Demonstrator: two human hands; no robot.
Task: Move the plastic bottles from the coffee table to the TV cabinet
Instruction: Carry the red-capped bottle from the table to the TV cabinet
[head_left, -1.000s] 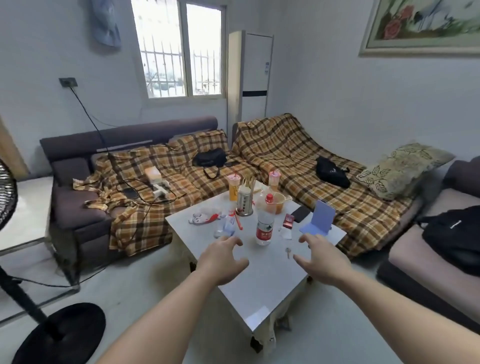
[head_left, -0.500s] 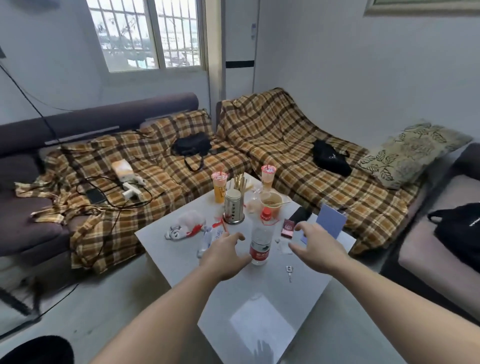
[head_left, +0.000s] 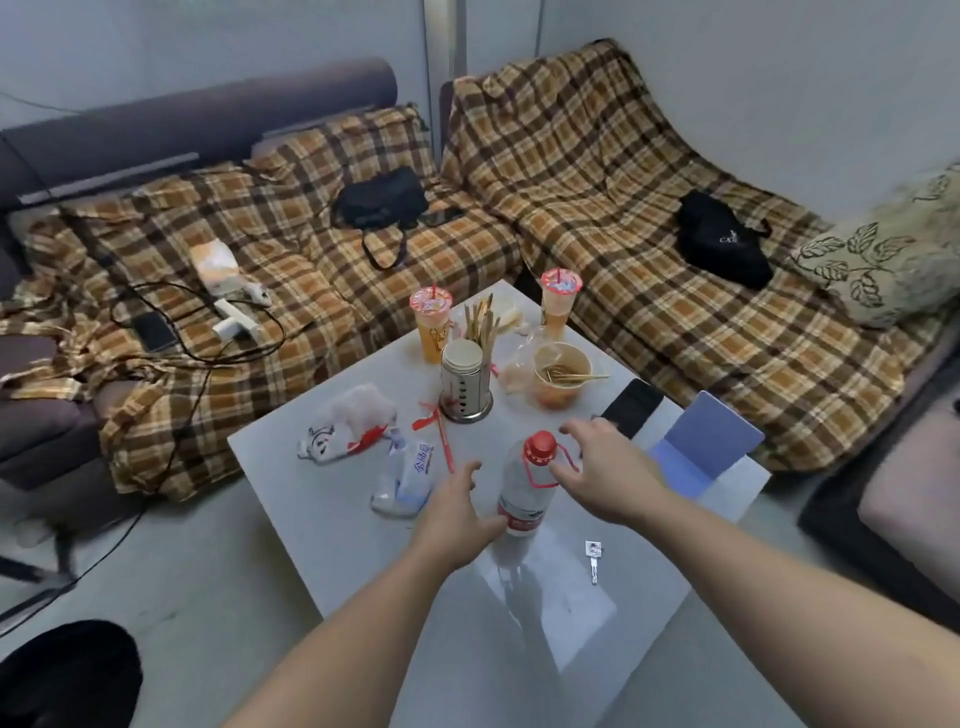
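Observation:
A clear plastic bottle (head_left: 523, 491) with a red cap and red label stands upright near the middle of the white coffee table (head_left: 519, 639). My left hand (head_left: 454, 514) is low at the bottle's left side, fingers apart, thumb at the label. On the other side, my right hand (head_left: 605, 475) is spread by the bottle's neck and holds nothing. A second, crumpled clear bottle (head_left: 405, 475) with a blue label lies on the table left of my left hand. The TV cabinet is out of view.
Behind the bottle stand a metal chopstick holder (head_left: 466, 387), two sealed drink cups (head_left: 431, 325), a bowl (head_left: 562, 374), a phone (head_left: 631, 408) and a blue folded stand (head_left: 701, 447). A key (head_left: 593, 553) lies to the right. Plaid-covered sofas (head_left: 649, 218) wrap the far sides.
The view has moved closer and tilted down over the table. Both hands have reached forward and now flank the upright bottle, the left one lower against its side.

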